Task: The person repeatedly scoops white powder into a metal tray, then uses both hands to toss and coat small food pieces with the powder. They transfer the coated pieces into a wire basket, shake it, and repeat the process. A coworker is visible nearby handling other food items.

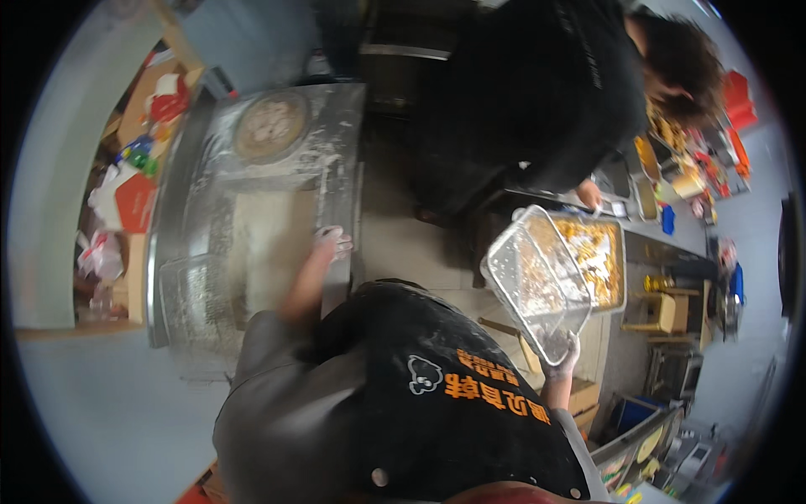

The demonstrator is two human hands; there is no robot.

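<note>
My right hand, dusted white, grips the near corner of a wire mesh basket. The basket is tilted and flecked with white powder. It partly overlaps a metal tray of yellow-brown food pieces, some coated in white. On my left, my floury left hand is at the front edge of a steel counter, with nothing seen in it. Beside that hand, a rectangular recess in the counter has a pale bottom, blurred in part by my moving arm.
A co-worker in black bends close by, one hand at the tray's far edge. A round powdery pan and a second mesh basket are on the left counter. Wooden stools stand at right.
</note>
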